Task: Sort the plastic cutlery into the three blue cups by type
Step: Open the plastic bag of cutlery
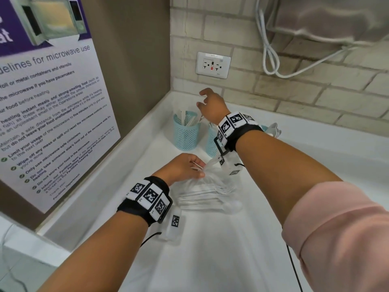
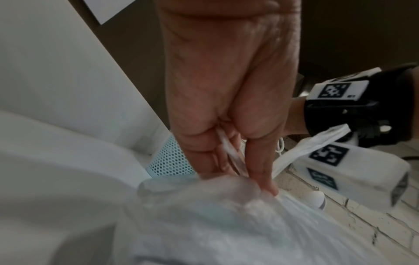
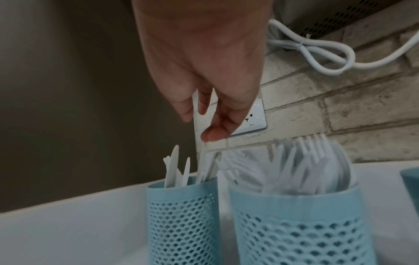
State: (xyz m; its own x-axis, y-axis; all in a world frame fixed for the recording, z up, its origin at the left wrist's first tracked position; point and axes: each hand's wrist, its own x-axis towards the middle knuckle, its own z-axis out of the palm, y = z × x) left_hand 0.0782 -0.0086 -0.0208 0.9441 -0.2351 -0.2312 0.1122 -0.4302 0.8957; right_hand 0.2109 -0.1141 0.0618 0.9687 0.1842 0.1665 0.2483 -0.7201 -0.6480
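My right hand hovers over the left blue cup and lightly pinches a white plastic knife whose lower end reaches into that cup among other knives. The middle cup is packed with forks, and my right wrist hides most of it in the head view. Only an edge of the third cup shows. My left hand grips the gathered neck of a clear plastic bag of white cutlery lying on the counter. In the left wrist view the fingers pinch the bag.
The white counter ends in a corner, with a brown panel carrying a microwave poster on the left. On the brick wall behind are an outlet and a looped white cable. An appliance hangs above right.
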